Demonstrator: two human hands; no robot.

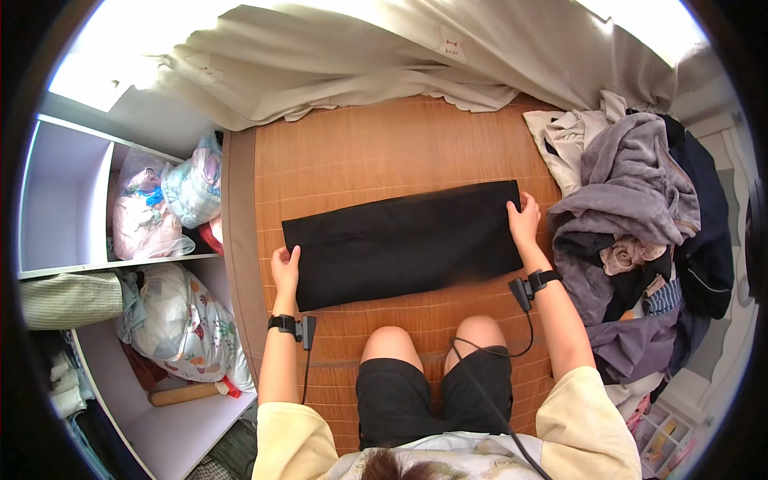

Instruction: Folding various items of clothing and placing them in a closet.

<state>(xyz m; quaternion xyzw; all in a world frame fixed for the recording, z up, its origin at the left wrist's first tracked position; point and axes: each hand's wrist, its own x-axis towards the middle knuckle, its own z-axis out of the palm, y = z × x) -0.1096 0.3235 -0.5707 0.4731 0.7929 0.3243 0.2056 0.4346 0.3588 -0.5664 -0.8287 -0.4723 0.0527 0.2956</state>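
Note:
A black garment [404,244], folded into a long flat rectangle, lies across a brown mat in front of my knees; it could be trousers, but the folds hide its cut. My left hand [286,268] pinches its left end, thumb on top and fingers curled at the edge. At the opposite end, my right hand [523,219] grips the short edge near the far right corner, its thumb over the cloth. The cloth is stretched fairly smooth between both hands, its right end slightly farther from me.
A heap of clothes with a grey fleece [636,176] lies on the right. White shelves [68,272] on the left hold bagged clothes [188,316]. A beige curtain [344,64] hangs along the far edge of the brown mat [360,152]. A black cable [488,384] runs over my lap.

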